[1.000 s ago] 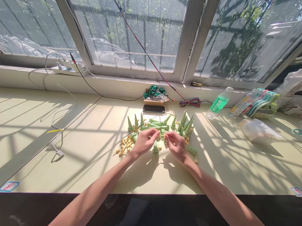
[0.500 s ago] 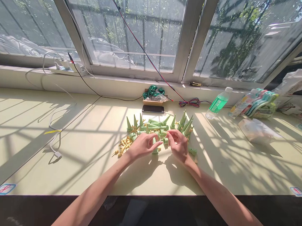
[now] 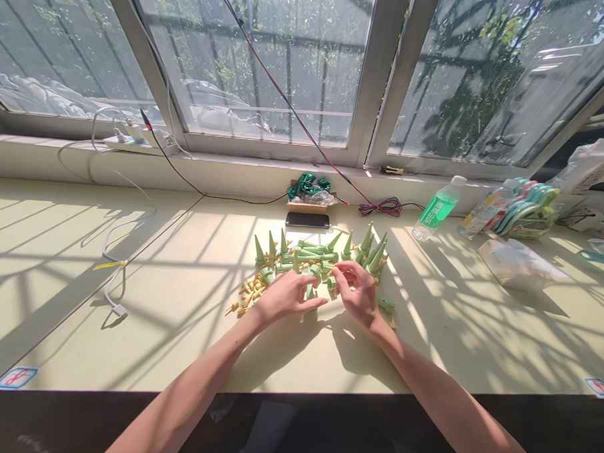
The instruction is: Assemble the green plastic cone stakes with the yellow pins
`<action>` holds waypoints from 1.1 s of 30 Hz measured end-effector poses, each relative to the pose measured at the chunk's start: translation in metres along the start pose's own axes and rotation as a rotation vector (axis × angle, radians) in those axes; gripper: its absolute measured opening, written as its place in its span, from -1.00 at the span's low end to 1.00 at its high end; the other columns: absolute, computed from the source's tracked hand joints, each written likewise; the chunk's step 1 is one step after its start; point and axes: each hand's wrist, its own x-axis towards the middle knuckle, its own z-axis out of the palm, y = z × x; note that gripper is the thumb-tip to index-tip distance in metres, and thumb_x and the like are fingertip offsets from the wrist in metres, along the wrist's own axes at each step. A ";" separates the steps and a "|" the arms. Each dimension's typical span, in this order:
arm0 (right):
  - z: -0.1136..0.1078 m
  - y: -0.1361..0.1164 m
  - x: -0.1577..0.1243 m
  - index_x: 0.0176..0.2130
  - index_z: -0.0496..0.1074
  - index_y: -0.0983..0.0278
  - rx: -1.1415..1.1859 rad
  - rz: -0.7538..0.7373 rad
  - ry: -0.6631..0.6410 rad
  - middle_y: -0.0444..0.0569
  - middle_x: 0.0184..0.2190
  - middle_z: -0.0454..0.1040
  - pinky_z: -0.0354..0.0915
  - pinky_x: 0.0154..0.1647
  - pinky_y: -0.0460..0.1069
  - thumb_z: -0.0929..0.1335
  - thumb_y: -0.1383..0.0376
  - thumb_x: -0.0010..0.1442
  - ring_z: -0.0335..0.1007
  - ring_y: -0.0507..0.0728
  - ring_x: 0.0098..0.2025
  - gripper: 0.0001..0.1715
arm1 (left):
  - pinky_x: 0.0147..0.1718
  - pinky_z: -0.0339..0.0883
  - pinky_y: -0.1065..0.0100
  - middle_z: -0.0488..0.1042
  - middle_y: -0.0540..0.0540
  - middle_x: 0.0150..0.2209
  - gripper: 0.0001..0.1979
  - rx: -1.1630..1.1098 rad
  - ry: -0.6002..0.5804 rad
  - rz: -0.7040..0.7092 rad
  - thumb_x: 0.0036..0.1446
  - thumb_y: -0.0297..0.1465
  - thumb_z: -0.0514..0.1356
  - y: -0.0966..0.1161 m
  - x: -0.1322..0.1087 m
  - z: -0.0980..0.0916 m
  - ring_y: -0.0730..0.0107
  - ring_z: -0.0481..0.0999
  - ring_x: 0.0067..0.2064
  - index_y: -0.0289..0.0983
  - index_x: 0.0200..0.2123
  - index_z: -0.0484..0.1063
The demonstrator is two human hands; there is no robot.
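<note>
My left hand (image 3: pixel 289 296) hovers low over the table, thumb and fingers apart around a green cone-shaped plastic piece (image 3: pixel 309 291). The thumb covers the lower part of this piece, and whether the fingers touch it is unclear. Facing it, my right hand (image 3: pixel 358 290) has its thumb and index finger drawn together; anything between the tips is too small to name. A green ribbed cap-like piece (image 3: pixel 331 283) lies beside those fingertips. Behind both hands are several upright green cones (image 3: pixel 375 260) and lying green tubes (image 3: pixel 311 249). Small yellow pegs (image 3: pixel 252 291) are heaped left of my left hand.
A black phone (image 3: pixel 307 220) lies behind the pieces, before a small box of green material (image 3: pixel 311 189). To the right stand a green-labelled bottle (image 3: pixel 437 209) and a white packet (image 3: pixel 520 263). A white cable (image 3: pixel 113 292) trails on the left.
My left thumb has lowered and straightened a little, hiding the lower part of the green cone. My right hand keeps nearly the same place. The whole view has shifted slightly.
</note>
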 end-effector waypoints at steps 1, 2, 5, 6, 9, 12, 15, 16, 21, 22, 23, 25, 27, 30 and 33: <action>0.000 0.000 0.000 -0.21 0.44 0.25 -0.006 -0.004 0.002 -0.03 -0.35 0.56 0.46 -0.48 -0.02 0.36 0.20 0.28 0.51 0.08 -0.45 -0.84 | -0.57 0.08 0.43 0.40 0.03 -0.68 -0.64 -0.007 -0.002 0.003 0.12 -0.07 0.25 0.000 0.000 0.000 0.43 0.35 -0.63 -0.27 -0.34 0.54; 0.000 0.000 0.000 -0.20 0.44 0.25 -0.011 -0.008 0.003 -0.03 -0.35 0.56 0.47 -0.48 -0.02 0.36 0.21 0.28 0.51 0.08 -0.45 -0.85 | -0.57 0.09 0.43 0.40 0.03 -0.68 -0.66 -0.016 -0.005 0.003 0.12 -0.08 0.25 0.001 0.000 0.000 0.42 0.35 -0.63 -0.27 -0.36 0.53; -0.001 0.001 0.000 -0.16 0.46 0.25 -0.012 -0.014 0.005 -0.01 -0.32 0.57 0.48 -0.48 -0.01 0.37 0.22 0.27 0.52 0.09 -0.43 -0.83 | -0.57 0.09 0.44 0.39 0.04 -0.68 -0.69 -0.040 -0.031 -0.008 0.12 -0.12 0.25 0.002 0.000 0.000 0.42 0.36 -0.62 -0.27 -0.39 0.52; -0.001 0.001 0.000 -0.15 0.47 0.24 -0.011 -0.016 0.004 -0.01 -0.31 0.57 0.48 -0.48 -0.01 0.37 0.22 0.27 0.53 0.10 -0.42 -0.82 | -0.58 0.09 0.44 0.38 0.04 -0.68 -0.70 -0.048 -0.040 -0.012 0.12 -0.13 0.25 0.002 0.000 0.000 0.43 0.35 -0.62 -0.27 -0.40 0.51; -0.002 0.003 0.000 -0.14 0.48 0.23 -0.011 -0.015 -0.003 0.00 -0.30 0.58 0.48 -0.47 -0.01 0.36 0.23 0.27 0.54 0.11 -0.39 -0.82 | -0.58 0.08 0.43 0.38 0.05 -0.67 -0.72 -0.066 -0.051 -0.014 0.11 -0.15 0.25 0.003 0.000 0.000 0.43 0.34 -0.62 -0.26 -0.39 0.51; -0.001 0.003 0.001 -0.16 0.48 0.24 -0.014 0.012 0.003 0.00 -0.31 0.58 0.47 -0.49 -0.02 0.36 0.22 0.27 0.53 0.11 -0.41 -0.83 | -0.57 0.08 0.43 0.38 0.05 -0.65 -0.74 -0.081 -0.055 -0.011 0.09 -0.16 0.26 0.002 0.000 0.000 0.43 0.33 -0.61 -0.25 -0.38 0.52; -0.001 0.002 0.001 -0.16 0.48 0.24 -0.020 0.033 0.011 -0.01 -0.31 0.58 0.44 -0.51 -0.03 0.35 0.21 0.28 0.52 0.10 -0.43 -0.82 | -0.55 0.08 0.42 0.36 0.06 -0.64 -0.76 -0.098 -0.067 0.000 0.08 -0.18 0.27 0.002 -0.001 0.001 0.44 0.32 -0.59 -0.25 -0.36 0.51; -0.001 0.002 0.002 -0.17 0.48 0.24 -0.024 0.037 0.012 -0.01 -0.32 0.58 0.43 -0.52 -0.03 0.35 0.20 0.29 0.52 0.10 -0.43 -0.82 | -0.55 0.07 0.42 0.35 0.07 -0.63 -0.76 -0.098 -0.071 0.005 0.07 -0.18 0.28 0.002 -0.001 0.001 0.44 0.31 -0.59 -0.25 -0.34 0.51; -0.001 0.004 0.001 -0.19 0.48 0.23 -0.042 0.046 0.021 -0.03 -0.35 0.55 0.41 -0.53 -0.04 0.33 0.19 0.31 0.53 0.12 -0.39 -0.82 | -0.50 0.07 0.41 0.31 0.08 -0.57 -0.71 -0.078 -0.062 0.044 0.05 -0.18 0.31 0.003 0.000 0.001 0.45 0.26 -0.53 -0.25 -0.24 0.50; -0.001 0.004 0.001 -0.19 0.47 0.23 -0.045 0.044 0.024 -0.04 -0.36 0.55 0.40 -0.53 -0.04 0.33 0.18 0.31 0.52 0.12 -0.39 -0.82 | -0.49 0.09 0.41 0.32 0.07 -0.54 -0.71 -0.079 -0.051 0.062 0.06 -0.18 0.31 0.002 0.000 0.001 0.45 0.26 -0.52 -0.26 -0.22 0.50; -0.001 0.005 0.001 -0.19 0.48 0.23 -0.048 0.041 0.027 -0.04 -0.36 0.54 0.39 -0.53 -0.04 0.33 0.18 0.32 0.52 0.11 -0.40 -0.81 | -0.48 0.11 0.41 0.34 0.06 -0.51 -0.70 -0.081 -0.040 0.081 0.08 -0.19 0.30 0.002 0.000 0.002 0.45 0.25 -0.51 -0.26 -0.19 0.50; -0.001 0.005 0.001 -0.19 0.48 0.23 -0.055 0.036 0.039 -0.04 -0.36 0.54 0.38 -0.53 -0.04 0.32 0.18 0.33 0.50 0.10 -0.42 -0.81 | -0.46 0.14 0.41 0.36 0.05 -0.48 -0.69 -0.084 -0.009 0.112 0.11 -0.22 0.28 0.000 0.001 0.003 0.47 0.25 -0.50 -0.27 -0.14 0.48; -0.001 0.005 0.001 -0.19 0.48 0.23 -0.063 0.032 0.051 -0.04 -0.37 0.54 0.37 -0.54 -0.05 0.32 0.18 0.33 0.48 0.09 -0.44 -0.80 | -0.44 0.19 0.41 0.40 0.03 -0.43 -0.70 -0.094 0.042 0.135 0.14 -0.25 0.27 -0.002 0.002 0.004 0.50 0.26 -0.51 -0.27 -0.09 0.46; -0.001 0.004 0.001 -0.18 0.49 0.25 -0.071 0.024 0.056 -0.04 -0.38 0.54 0.37 -0.55 -0.06 0.32 0.17 0.33 0.47 0.08 -0.45 -0.78 | -0.42 0.27 0.42 0.48 -0.04 -0.28 -0.70 -0.133 0.159 0.164 0.19 -0.32 0.24 -0.005 0.003 0.006 0.54 0.30 -0.51 -0.25 -0.02 0.43; -0.001 0.003 0.001 -0.18 0.49 0.25 -0.069 0.004 0.053 -0.03 -0.38 0.55 0.39 -0.53 -0.06 0.33 0.16 0.33 0.49 0.09 -0.43 -0.77 | -0.45 0.31 0.44 0.48 -0.08 -0.19 -0.70 -0.149 0.287 0.194 0.21 -0.38 0.23 -0.007 0.005 0.008 0.56 0.35 -0.50 -0.24 0.02 0.41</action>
